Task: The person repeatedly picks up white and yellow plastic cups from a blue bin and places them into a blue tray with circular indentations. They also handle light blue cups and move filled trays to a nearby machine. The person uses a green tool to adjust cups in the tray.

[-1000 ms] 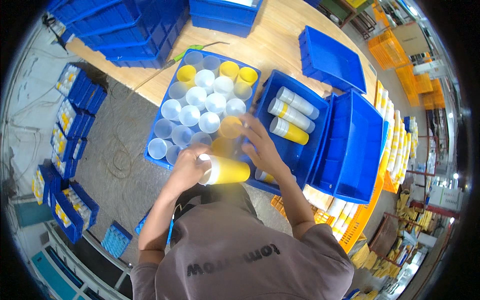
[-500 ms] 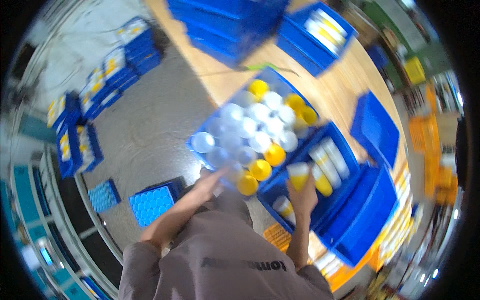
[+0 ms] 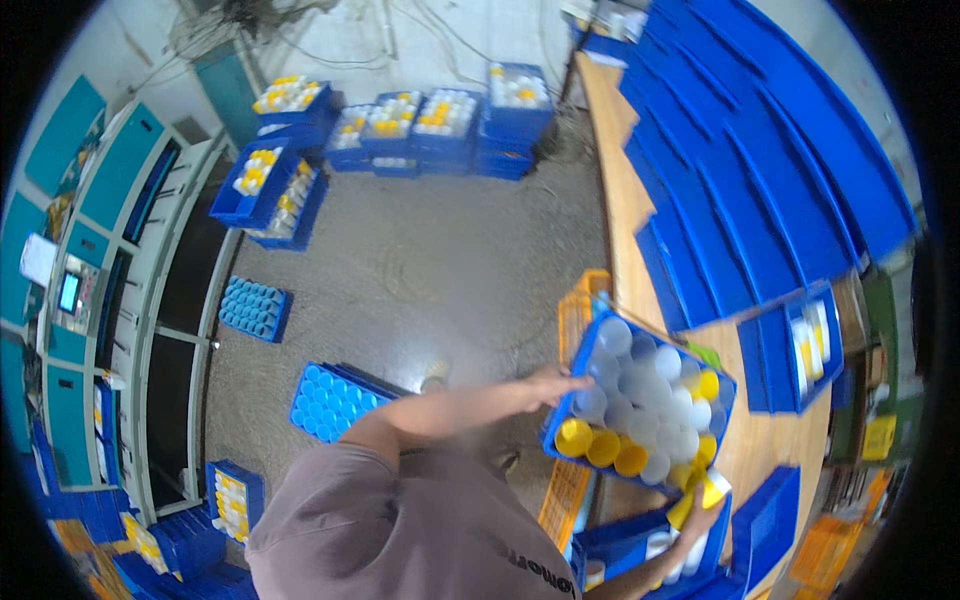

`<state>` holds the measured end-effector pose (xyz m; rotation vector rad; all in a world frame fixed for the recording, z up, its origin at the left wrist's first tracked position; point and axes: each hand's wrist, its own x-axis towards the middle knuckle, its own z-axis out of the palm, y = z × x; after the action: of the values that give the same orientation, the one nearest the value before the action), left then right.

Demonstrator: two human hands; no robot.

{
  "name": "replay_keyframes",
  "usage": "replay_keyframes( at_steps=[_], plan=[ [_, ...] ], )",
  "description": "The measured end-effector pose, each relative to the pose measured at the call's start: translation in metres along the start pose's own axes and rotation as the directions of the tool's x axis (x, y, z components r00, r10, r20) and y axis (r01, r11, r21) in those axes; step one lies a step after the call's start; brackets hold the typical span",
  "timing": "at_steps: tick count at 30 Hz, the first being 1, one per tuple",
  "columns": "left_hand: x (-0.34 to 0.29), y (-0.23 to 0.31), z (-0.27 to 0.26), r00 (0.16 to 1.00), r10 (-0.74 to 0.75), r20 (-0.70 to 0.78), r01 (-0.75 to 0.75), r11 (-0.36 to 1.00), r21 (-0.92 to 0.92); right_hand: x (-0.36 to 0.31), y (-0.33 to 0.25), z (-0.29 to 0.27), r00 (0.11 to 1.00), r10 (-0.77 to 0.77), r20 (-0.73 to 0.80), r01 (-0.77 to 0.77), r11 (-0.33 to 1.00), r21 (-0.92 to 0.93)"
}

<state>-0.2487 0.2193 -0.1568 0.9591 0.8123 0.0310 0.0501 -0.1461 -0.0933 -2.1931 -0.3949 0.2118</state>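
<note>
yellow-and-white cups (image 3: pixel 713 491) are clasped in the grip of the right hand (image 3: pixel 702 520), beside a corner of a blue crate (image 3: pixel 551 428) filled with upright cups (image 3: pixel 640 380). the crate's left edge is reached by the left hand (image 3: pixel 548 388); whether its grip is closed cannot be told. white cups (image 3: pixel 658 547) are held in a lower crate (image 3: pixel 606 541) nearby. stacked blue bins (image 3: pixel 745 190) are carried by the bench (image 3: pixel 624 215).

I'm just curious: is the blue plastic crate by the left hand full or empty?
Full or nearly so: round white cups and yellow cups stand close together across the crate.
</note>
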Motion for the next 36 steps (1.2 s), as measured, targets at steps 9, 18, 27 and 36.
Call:
replay_keyframes(
  at_steps=[9,18,27,36],
  plan=[
    [-0.053,0.107,-0.243,0.965,0.102,-0.24,0.028,0.874,0.485,-0.081,-0.158,0.16,0.919,0.205,0.336,-0.315,0.894,0.317],
    [-0.071,0.184,-0.5,0.847,0.04,-0.53,0.1,0.968,0.232,-0.03,-0.404,0.416,0.772,-0.037,0.634,-0.187,0.941,0.283],
    [0.049,0.171,-0.692,0.759,-0.356,-0.545,-0.035,0.814,-0.58,0.201,-0.567,0.823,0.514,-0.281,0.81,0.195,0.958,0.209],
    [0.386,0.226,-0.911,0.504,-0.344,-0.792,-0.621,0.492,-0.61,0.296,-0.517,0.906,0.616,0.026,0.787,0.212,0.957,-0.197]
  ],
)
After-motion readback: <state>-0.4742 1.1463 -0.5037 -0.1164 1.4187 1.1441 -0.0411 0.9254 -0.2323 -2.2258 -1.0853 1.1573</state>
